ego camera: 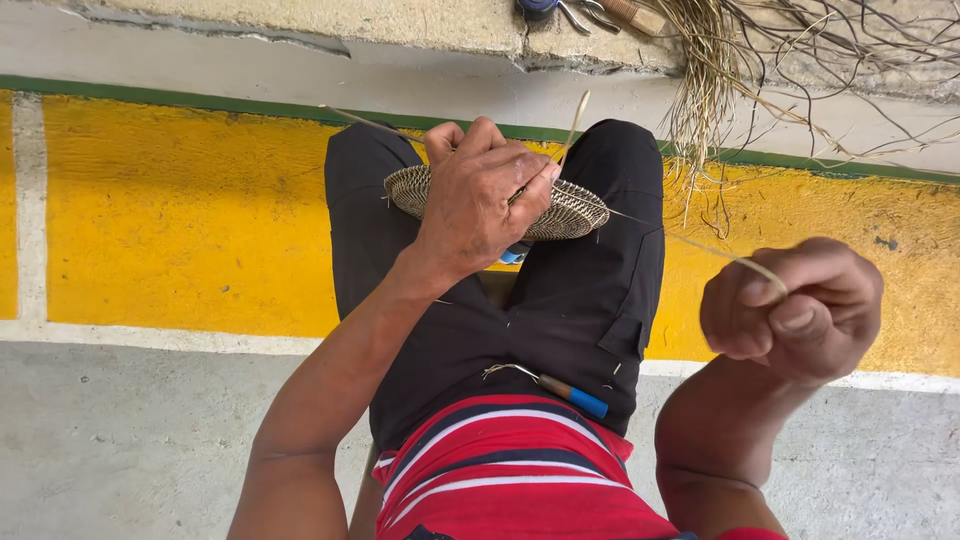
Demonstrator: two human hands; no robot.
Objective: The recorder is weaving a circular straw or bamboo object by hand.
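My left hand grips a small round woven disc of pale coiled fibre, held over my knees in black trousers. A thin fibre strand runs from the disc out to the right, pulled taut. My right hand is closed on the end of that strand, pinching it between thumb and forefinger well to the right of my lap. Another strand end sticks up behind the disc.
A curved metal awl with a blue and wooden handle lies on my lap. A bundle of dry fibres and some tools lie on the concrete ledge ahead. The floor is painted yellow with white and green lines.
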